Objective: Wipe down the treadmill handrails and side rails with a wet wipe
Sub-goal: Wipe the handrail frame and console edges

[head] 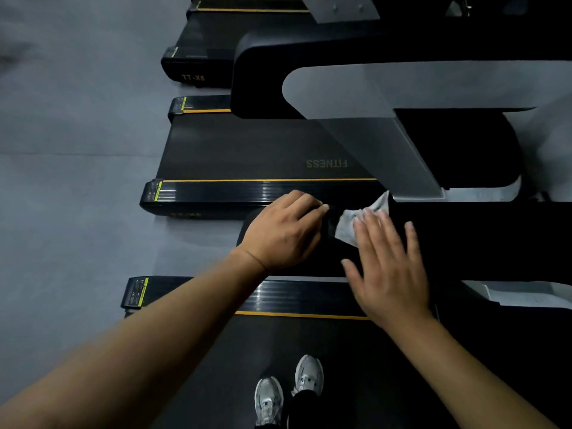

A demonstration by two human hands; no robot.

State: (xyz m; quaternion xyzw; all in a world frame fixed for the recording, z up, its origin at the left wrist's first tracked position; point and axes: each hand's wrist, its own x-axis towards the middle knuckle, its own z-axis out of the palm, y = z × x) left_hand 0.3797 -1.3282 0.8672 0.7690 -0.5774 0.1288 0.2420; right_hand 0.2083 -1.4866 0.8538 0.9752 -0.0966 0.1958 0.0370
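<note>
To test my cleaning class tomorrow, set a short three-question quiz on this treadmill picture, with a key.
1. True or false: the right hand presses the wet wipe with straight fingers.
2. What does the left hand grip? A) the handrail B) a side rail C) a bottle
3. Fill in: the shoes stand on the treadmill's ____.
Key: 1 true; 2 A; 3 belt.

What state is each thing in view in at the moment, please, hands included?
left hand: curled over the end of the handrail, gripping it.
right hand: flat, pressing on the wipe.
wipe: crumpled, lying on the handrail under the right hand.
handrail: held at its end, wipe on top.
shoes: standing side by side on the belt.
</note>
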